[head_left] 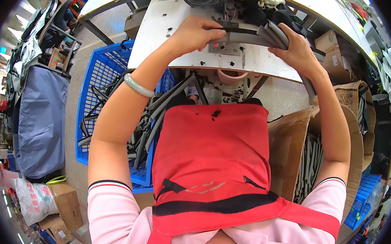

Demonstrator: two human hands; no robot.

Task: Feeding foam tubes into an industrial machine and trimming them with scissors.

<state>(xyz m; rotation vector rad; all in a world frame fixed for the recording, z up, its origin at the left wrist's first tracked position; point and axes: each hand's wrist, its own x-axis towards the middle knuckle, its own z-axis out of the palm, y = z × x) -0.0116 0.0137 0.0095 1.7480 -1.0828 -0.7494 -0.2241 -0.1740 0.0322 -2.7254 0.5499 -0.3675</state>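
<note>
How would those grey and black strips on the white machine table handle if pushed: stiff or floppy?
Probably floppy: the grey and black strips curve and fan under the right hand. Likely light, since the left hand pins them with fingertips. They lie flat on the white machine table, so rolling seems unlikely.

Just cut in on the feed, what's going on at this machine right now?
A person in a red apron sits at a white machine table. The left hand presses a grey strip flat on the table by the machine head, while the right hand grips a bundle of similar strips. A blue crate holding more strips stands at the person's left, a cardboard box at the right.
</note>
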